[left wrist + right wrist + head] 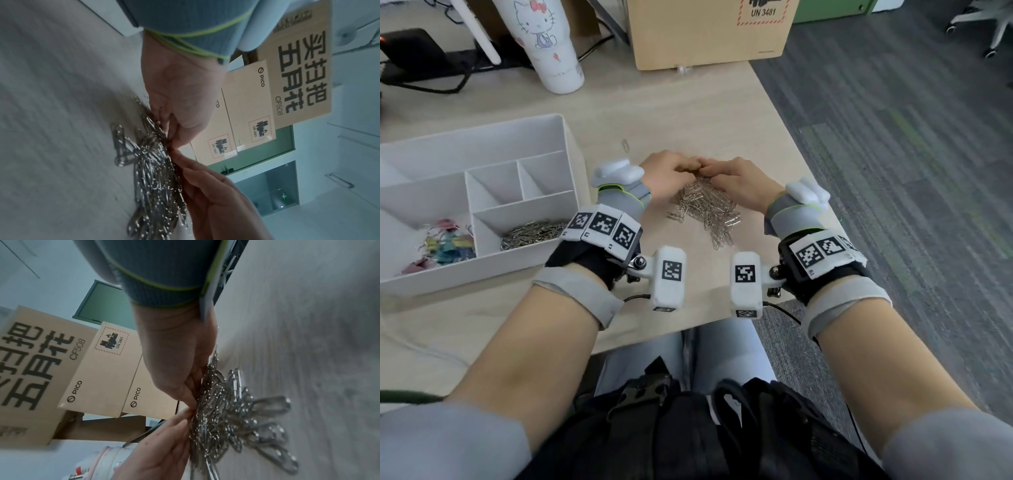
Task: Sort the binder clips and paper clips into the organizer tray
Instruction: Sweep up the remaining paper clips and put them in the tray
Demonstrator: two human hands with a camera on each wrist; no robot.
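Currently, on the tabletop (722, 113), the organizer tray (571, 161) sits left of our left hand (666, 174), the nearer one. Both it and our right hand (736, 180) curl fingers around the paper clips (705, 209) heaped near the right edge.

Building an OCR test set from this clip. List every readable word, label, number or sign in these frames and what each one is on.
"UN 3481": red-dashed hazard label on the cardboard box on the desk.
"PICO": side of the smaller carton, and again on the carton beside it.
"CF508": large carton, under big Chinese characters that are partly cropped.
Small grey print low on the white tumbler: too blurred to read.
Black-and-white square markers on the wrist bands: patterns, no text.
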